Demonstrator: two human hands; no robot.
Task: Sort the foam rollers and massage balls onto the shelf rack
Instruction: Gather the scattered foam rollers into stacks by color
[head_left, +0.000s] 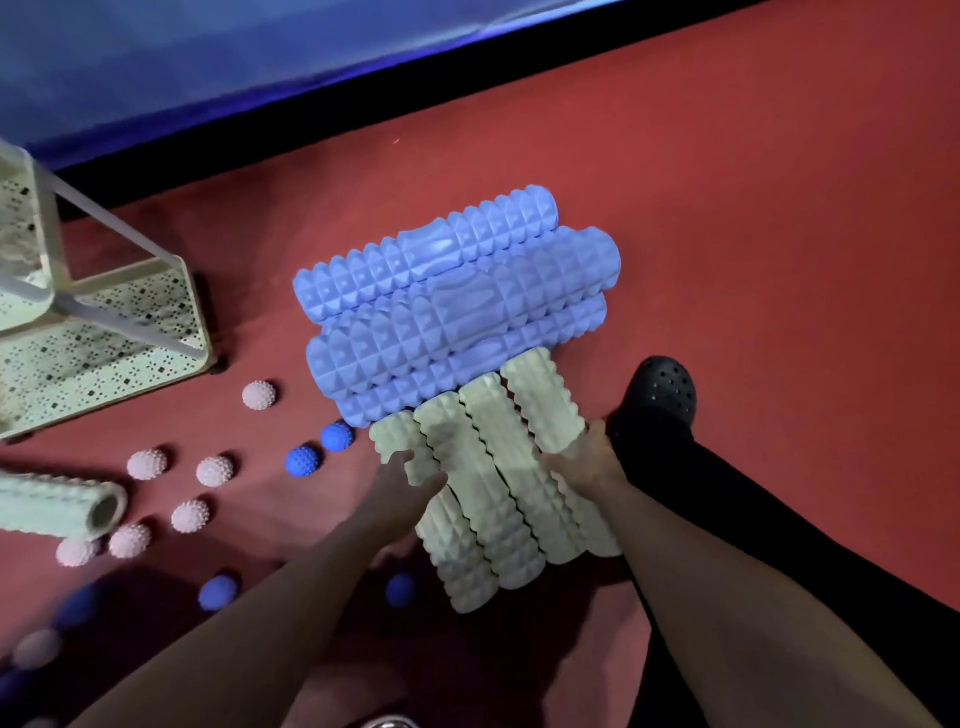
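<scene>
Three blue foam rollers (452, 306) lie stacked side by side on the red floor (753, 234), their long sides touching, near the middle of the view. Just in front of them, four pale green foam rollers (498, 483) lie side by side, their far ends tucked against the blue stack and their near ends pointing toward the person. A fifth pale green roller (62, 506) lies apart at the left edge, its hollow end showing.

The left hand (402, 486) is on the leftmost roller of the pale green group — thumb and fingers curled round its edge, gripping it. The right hand (589, 462) presses against the rightmost roller of the same group, fingers wrapped over its side, so the two hands hold the group from both sides.

Spiky massage balls are scattered on the floor to the left. Six pink balls (215, 471) show clearly, with a seventh blurred near the lower left edge. Two dark blue balls (303, 460) lie touching each other just left of the pale green group; two more blue ones lie nearer the person, between and beside the forearms, and further blurred blue shapes sit at the lower left, too smeared to count.

The shelf rack (119, 332) stands at the upper left, cream-coloured with perforated trays. A black perforated shoe (662, 387) rests on the floor beside the right hand.
</scene>
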